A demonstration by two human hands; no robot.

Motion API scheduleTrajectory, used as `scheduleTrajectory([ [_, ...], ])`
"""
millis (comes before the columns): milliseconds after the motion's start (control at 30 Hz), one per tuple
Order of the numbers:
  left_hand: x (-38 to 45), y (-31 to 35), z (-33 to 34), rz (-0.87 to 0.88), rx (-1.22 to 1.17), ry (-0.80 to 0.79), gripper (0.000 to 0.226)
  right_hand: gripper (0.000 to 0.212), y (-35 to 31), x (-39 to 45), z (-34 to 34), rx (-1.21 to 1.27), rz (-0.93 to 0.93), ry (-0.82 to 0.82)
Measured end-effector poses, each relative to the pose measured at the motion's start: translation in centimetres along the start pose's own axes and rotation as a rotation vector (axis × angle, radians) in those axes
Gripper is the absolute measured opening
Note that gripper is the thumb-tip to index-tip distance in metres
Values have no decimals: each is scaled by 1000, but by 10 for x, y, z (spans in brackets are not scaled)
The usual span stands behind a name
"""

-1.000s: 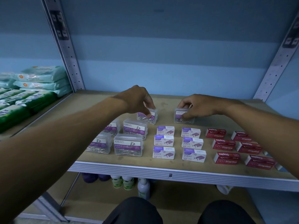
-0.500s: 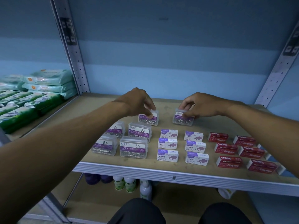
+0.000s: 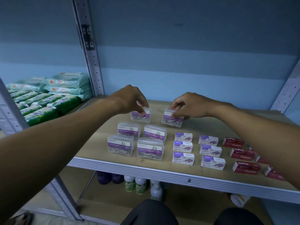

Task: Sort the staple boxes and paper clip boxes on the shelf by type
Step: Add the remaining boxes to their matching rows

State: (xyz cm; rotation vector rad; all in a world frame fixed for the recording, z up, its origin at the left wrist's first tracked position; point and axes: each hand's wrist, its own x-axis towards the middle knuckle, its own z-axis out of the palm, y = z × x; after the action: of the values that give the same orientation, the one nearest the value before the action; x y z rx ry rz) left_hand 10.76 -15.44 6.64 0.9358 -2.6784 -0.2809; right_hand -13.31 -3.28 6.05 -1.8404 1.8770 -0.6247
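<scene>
Paper clip boxes (image 3: 140,116) (image 3: 172,119) — one pinched in each hand's grip (image 3: 129,101) (image 3: 188,105).

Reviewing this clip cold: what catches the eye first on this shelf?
Both hands at the back of the shelf: the left hand and the right hand each pinch a clear paper clip box. In front lie neat groups: four more clip boxes left, white staple boxes middle, red staple boxes right.

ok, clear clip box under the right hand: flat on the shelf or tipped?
Tipped. The clip box leans in the right hand, its label face angled up; whether its base touches the shelf is unclear.
</scene>
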Motion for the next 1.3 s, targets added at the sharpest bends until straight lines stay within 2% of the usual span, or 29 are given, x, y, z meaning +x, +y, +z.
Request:
scheduleTrajectory([
  [400, -16, -14, 4, -79, 27, -70, 34, 25, -29, 21, 37, -133, -22, -41],
  [900, -26, -17, 7, -19, 50, -55, 38, 34, -27, 8, 38, -144, 11, -7],
  [1000, -30, -8, 5, 13, 7, 0, 35, 39, -23, -5, 37, -225, 13, 29],
  [1300, -32, 59, 38, 114, -153, 100, 29, 44, -1, -76, 22, -203, -17, 218],
])
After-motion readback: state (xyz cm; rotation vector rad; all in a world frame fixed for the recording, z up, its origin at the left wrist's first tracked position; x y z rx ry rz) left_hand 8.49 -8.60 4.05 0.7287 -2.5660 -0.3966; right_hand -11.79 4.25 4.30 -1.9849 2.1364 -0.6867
